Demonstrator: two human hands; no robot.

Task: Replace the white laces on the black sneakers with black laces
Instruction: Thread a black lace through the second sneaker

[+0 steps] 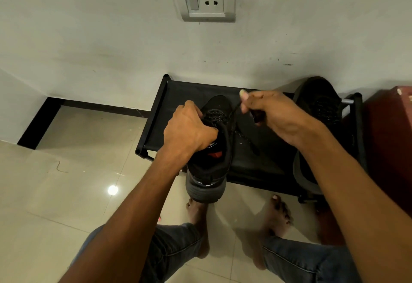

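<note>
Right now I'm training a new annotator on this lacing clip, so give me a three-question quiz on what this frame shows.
1. True or false: both hands are empty.
2. Which hand steadies the near sneaker? A) left B) right
3. Fill in: the second sneaker lies at the ___ end of the black rack.

Key:
1. False; the right hand pinches a black lace.
2. A; the left hand grips its collar.
3. Right.

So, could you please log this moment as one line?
left hand: grips sneaker | right hand: pulls black lace | second sneaker: on rack
</note>
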